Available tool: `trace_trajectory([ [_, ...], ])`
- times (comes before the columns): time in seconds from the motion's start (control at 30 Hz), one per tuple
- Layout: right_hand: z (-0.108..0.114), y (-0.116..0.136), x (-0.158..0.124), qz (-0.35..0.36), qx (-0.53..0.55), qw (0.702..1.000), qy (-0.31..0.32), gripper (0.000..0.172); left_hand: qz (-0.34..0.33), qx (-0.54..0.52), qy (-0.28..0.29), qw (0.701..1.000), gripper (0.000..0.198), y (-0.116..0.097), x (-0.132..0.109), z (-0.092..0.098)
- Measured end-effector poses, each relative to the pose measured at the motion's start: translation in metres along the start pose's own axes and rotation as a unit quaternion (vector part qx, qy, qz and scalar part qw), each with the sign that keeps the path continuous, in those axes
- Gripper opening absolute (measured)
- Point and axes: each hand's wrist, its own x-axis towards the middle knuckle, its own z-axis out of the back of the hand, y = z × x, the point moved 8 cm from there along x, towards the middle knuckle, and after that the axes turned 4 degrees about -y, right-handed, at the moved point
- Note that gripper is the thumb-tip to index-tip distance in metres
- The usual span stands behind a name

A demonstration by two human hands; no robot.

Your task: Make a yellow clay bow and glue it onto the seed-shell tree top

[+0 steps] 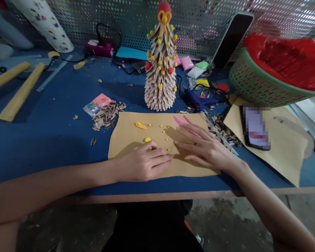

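Observation:
A brown paper sheet (136, 164) lies on the blue table, under both hands. My left hand (147, 162) rests low on it, fingers stretched to the right and lying close together; anything beneath them is hidden. Just above its thumb is a yellow clay piece (147, 139). My right hand (203, 145) is spread flat at the sheet's right side, partly over pink modelling tools (177, 120). Several tiny yellow clay balls (163, 132) dot the paper between the hands. Farther up lies an orange-yellow clay lump (140, 125).
Behind the paper stands a seed-shell tree (160, 84) decorated with coloured balls. Sunflower seed shells (107, 115) lie left of it, a blue glue gun (199, 99) right. A phone (256, 127), a green basket (265, 82) and an upright white device (232, 40) occupy the right side.

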Motion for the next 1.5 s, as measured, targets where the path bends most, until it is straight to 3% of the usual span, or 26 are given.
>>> trace_trajectory([
  [0.1,0.004,0.003,0.001,0.006,-0.001,1.000,-0.017,0.032,0.001,-0.004,-0.002,1.000,0.021,0.000,0.000,0.000],
  [0.2,0.002,0.007,0.001,0.026,0.008,1.000,-0.003,0.037,-0.001,-0.007,-0.001,1.000,0.020,0.000,0.001,-0.001],
  [0.37,0.000,0.001,0.000,-0.008,-0.001,1.000,-0.012,0.035,-0.001,-0.004,0.002,1.000,0.020,0.000,0.000,-0.001],
  [0.67,0.003,-0.007,0.002,-0.083,0.071,0.987,-0.120,0.018,0.003,-0.005,-0.003,1.000,0.022,0.001,0.000,-0.001],
  [0.83,0.007,-0.003,0.003,-0.071,0.067,0.982,-0.164,0.012,0.000,-0.006,0.004,1.000,0.022,0.001,0.000,-0.001],
  [1.1,0.008,0.018,0.003,0.002,-0.025,0.990,-0.138,0.021,-0.001,-0.008,-0.002,1.000,0.023,0.001,-0.002,-0.002],
  [1.5,0.005,0.023,0.004,0.019,-0.070,0.993,-0.096,0.033,0.001,-0.008,-0.002,1.000,0.022,0.001,-0.002,-0.002],
])
